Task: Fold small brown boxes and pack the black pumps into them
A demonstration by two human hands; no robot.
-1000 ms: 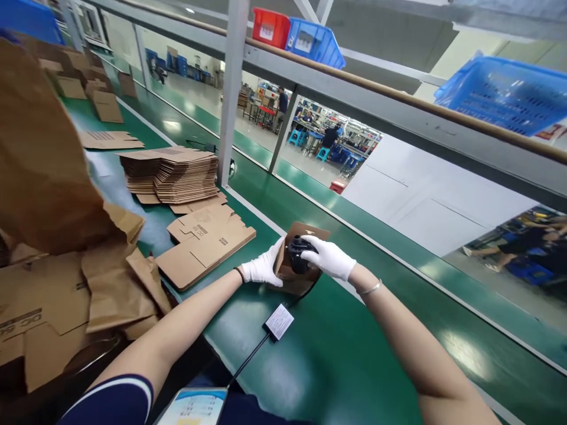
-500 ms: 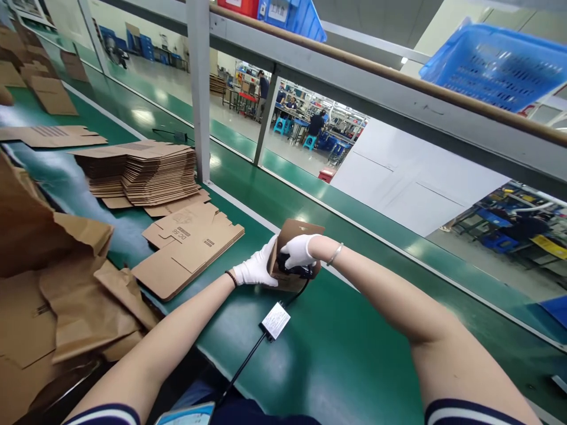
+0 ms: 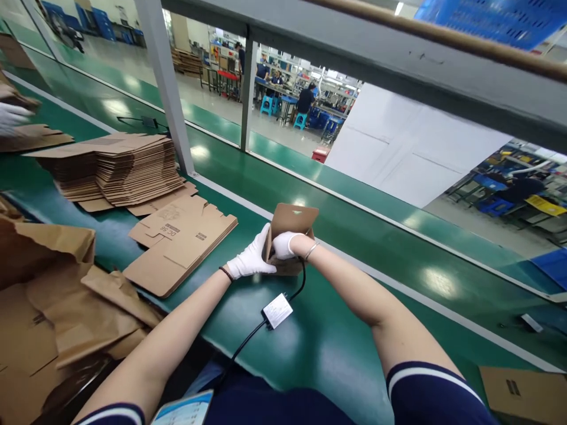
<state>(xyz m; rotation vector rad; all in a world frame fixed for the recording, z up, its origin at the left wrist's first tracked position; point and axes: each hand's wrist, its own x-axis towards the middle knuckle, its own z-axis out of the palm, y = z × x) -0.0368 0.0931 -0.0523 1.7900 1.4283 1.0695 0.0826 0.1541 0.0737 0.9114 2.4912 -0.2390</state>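
A small open cardboard box [image 3: 295, 218] stands on the green bench with its slotted flap raised. My left hand [image 3: 251, 258], in a white glove, grips the box's left wall between thumb and fingers. My right hand [image 3: 284, 245], also gloved, reaches into the box; its fingers are hidden inside. A black cable [image 3: 302, 286] comes out of the box beside my right wrist. It runs to a small black adapter with a white label [image 3: 277, 310], which lies on the bench. From there a second cable [image 3: 248, 342] leads toward my body.
Flat printed cartons [image 3: 181, 236] lie left of the box, before a taller carton stack [image 3: 128, 168]. Crumpled brown paper [image 3: 88, 307] fills the lower left. Another person's gloved hand [image 3: 13, 118] shows at far left. A metal post [image 3: 166, 88] rises behind the stacks. Cardboard [image 3: 527, 392] lies lower right.
My right hand has gone deeper into the box; the black item it held is now out of sight. The view has shifted, and another person's gloved hand has appeared at far left.
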